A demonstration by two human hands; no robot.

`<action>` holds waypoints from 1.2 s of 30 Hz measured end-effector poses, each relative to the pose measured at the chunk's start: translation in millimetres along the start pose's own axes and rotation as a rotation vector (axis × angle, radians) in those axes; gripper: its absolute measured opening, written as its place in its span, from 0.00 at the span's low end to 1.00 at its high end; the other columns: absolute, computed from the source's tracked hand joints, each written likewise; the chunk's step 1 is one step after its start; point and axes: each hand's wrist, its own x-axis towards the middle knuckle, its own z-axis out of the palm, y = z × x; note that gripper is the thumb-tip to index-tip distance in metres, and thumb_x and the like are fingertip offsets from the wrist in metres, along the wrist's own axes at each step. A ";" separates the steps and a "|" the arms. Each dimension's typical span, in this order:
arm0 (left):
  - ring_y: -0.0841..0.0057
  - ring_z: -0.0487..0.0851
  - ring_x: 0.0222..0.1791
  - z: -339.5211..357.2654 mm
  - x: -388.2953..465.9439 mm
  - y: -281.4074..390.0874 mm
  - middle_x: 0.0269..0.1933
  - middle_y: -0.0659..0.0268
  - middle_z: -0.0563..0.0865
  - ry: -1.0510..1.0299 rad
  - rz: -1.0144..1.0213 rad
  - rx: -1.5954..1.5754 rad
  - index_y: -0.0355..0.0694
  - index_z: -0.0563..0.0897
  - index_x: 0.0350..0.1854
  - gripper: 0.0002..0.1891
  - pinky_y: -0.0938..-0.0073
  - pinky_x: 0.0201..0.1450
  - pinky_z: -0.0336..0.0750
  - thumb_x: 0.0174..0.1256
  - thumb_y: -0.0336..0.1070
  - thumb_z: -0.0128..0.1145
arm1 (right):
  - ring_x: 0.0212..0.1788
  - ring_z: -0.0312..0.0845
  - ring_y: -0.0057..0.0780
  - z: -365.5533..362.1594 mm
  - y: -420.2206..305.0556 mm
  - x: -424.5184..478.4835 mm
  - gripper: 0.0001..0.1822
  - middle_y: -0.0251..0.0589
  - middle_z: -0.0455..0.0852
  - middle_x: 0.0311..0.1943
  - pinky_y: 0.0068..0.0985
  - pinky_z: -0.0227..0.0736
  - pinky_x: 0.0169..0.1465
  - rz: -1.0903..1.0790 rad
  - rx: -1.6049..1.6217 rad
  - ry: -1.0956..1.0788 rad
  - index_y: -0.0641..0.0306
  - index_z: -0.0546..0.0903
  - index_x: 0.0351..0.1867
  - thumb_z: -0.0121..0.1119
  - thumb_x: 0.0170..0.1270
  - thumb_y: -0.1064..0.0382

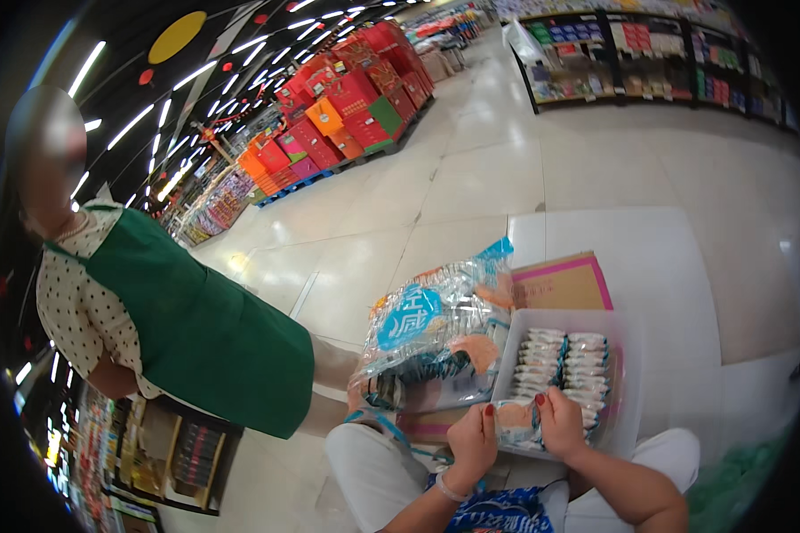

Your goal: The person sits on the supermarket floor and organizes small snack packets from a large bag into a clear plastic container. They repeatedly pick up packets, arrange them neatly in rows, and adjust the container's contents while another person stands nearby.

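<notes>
Between my left hand [473,440] and my right hand [561,425], a small wrapped snack packet [517,416] is pinched by its two ends, over the near edge of a translucent plastic bin [623,380]. Inside the bin, more small packets [585,373] stand in two tight rows. To the left lies a large clear printed plastic bag [433,326], with similar packets showing inside. A flattened brown cardboard box [563,285] with a pink border lies under the bin and bag. Blue packaging [497,510] rests by my lap.
A person in a green apron [200,320] stands close on the left. Red gift boxes [367,86] are stacked on pallets further off. Stocked shelves [607,60] stand at the upper right, and a low display shelf [173,453] at the lower left. Green material [740,473] lies at the right.
</notes>
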 end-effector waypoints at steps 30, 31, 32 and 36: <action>0.87 0.78 0.33 -12.2 -27.5 -35.1 0.34 0.72 0.85 -0.111 -0.510 -1.018 0.34 0.83 0.41 0.17 0.82 0.37 0.73 0.83 0.41 0.47 | 0.34 0.86 0.17 -32.1 -23.4 -2.7 0.16 0.36 0.91 0.29 0.18 0.78 0.41 0.065 0.375 -1.068 0.66 0.90 0.36 0.65 0.72 0.53; 0.87 0.78 0.33 -14.9 -26.9 -33.1 0.33 0.72 0.85 -0.065 -0.453 -0.921 0.34 0.83 0.41 0.17 0.82 0.36 0.73 0.83 0.42 0.47 | 0.34 0.86 0.17 -32.4 -23.7 -3.7 0.16 0.35 0.91 0.30 0.18 0.78 0.41 0.074 0.423 -1.080 0.66 0.91 0.36 0.65 0.71 0.53; 0.87 0.78 0.33 -17.1 -23.4 -31.1 0.32 0.71 0.85 -0.021 -0.396 -0.822 0.34 0.83 0.41 0.17 0.81 0.35 0.73 0.83 0.42 0.47 | 0.35 0.86 0.17 -32.1 -15.8 -0.8 0.15 0.36 0.92 0.30 0.18 0.79 0.43 0.144 0.415 -1.100 0.67 0.90 0.37 0.65 0.71 0.55; 0.68 0.84 0.25 -36.3 -11.1 -28.5 0.29 0.60 0.86 0.134 0.044 -0.162 0.34 0.85 0.40 0.14 0.70 0.30 0.77 0.79 0.40 0.51 | 0.34 0.85 0.20 -31.6 -17.2 10.6 0.17 0.35 0.90 0.28 0.20 0.79 0.45 0.152 -0.020 -0.845 0.69 0.87 0.45 0.63 0.73 0.53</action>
